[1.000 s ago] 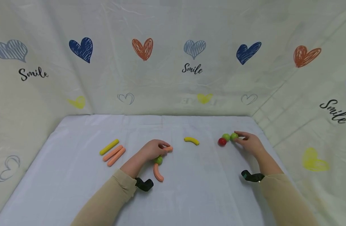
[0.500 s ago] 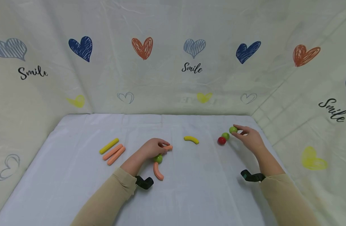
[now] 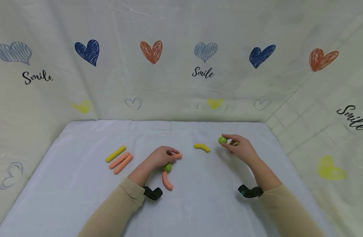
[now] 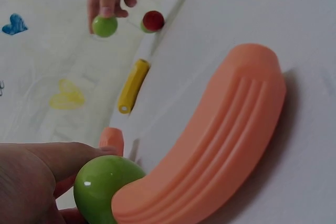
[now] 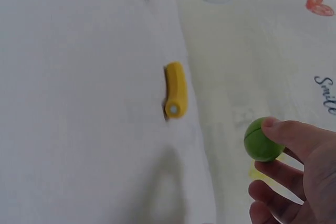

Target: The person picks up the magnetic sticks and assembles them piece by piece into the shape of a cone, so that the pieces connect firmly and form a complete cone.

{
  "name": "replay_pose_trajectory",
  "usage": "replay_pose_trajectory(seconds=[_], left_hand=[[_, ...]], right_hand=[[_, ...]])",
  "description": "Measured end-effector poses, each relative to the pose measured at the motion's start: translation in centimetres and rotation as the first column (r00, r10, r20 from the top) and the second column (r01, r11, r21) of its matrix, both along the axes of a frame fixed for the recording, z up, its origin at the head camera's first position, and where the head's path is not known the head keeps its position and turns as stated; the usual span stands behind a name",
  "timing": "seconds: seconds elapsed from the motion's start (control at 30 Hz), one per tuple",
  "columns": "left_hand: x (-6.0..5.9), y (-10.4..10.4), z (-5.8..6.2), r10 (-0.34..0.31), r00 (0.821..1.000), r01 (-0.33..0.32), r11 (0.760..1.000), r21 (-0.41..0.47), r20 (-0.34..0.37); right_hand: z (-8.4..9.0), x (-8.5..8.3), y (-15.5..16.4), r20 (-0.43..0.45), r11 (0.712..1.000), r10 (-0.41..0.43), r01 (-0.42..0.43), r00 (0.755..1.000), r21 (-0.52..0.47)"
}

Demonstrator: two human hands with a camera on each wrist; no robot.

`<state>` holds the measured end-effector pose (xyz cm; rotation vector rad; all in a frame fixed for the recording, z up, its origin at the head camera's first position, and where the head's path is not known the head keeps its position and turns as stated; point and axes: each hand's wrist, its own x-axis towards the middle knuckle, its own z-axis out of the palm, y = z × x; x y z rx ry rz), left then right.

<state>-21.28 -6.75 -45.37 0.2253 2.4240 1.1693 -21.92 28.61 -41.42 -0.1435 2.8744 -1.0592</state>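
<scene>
**Green ball carried above the cloth in the right hand**

A small, glossy green ball with a thin seam round its middle is pinched between the thumb and fingertips of the right hand. It is held clear of the white tablecloth, just to the right of a short curved yellow piece that lies on the cloth.

The left hand rests on the cloth with its fingers curled over a second green ball; an orange stub shows at its fingertips. That ball touches the upper end of a curved, ribbed orange sausage lying flat beside the wrist. In the left wrist view a red ball is seen behind the right hand; in the head view it is hidden by that hand.

Further left, a yellow stick and two orange sticks lie side by side, well apart from both hands.

No containers are seen; everything lies directly on the cloth.

Compared with half a second ago, the right hand is seen further left with the ball, which was then close to the red ball and another green one and is now near the yellow piece. The left hand is unchanged.
</scene>
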Motion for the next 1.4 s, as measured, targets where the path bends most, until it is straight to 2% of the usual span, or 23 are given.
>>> replay_pose_trajectory(seconds=[0.17,0.4,0.6,0.97,1.27,1.4], left_hand=[[0.1,0.1,0.0,0.005,1.000,-0.005,1.000,0.005,-0.002],[0.0,0.1,-0.1,0.006,1.000,-0.006,1.000,0.000,-0.013],[0.2,0.2,0.0,0.009,0.999,-0.009,1.000,-0.022,-0.034],[0.2,0.2,-0.1,0.010,0.999,-0.011,0.999,-0.037,-0.048],[0.1,0.1,0.0,0.021,0.999,-0.021,1.000,-0.009,-0.035],[0.0,-0.2,-0.1,0.006,1.000,-0.005,1.000,0.013,-0.030]], right_hand=[[-0.6,0.5,-3.7,-0.012,0.996,0.088,-0.088,0.996,0.001],[-1.9,0.7,-8.4,0.063,0.986,0.164,-0.164,0.984,0.000],[-2.8,0.9,-11.1,0.108,0.974,0.224,-0.224,0.969,-0.012],[-3.6,1.0,-12.9,0.108,0.965,0.262,-0.262,0.959,-0.013],[-3.8,0.8,-12.8,0.109,0.967,0.256,-0.252,0.961,-0.050],[-4.0,0.7,-12.6,0.110,0.971,0.238,-0.233,0.965,-0.060]])
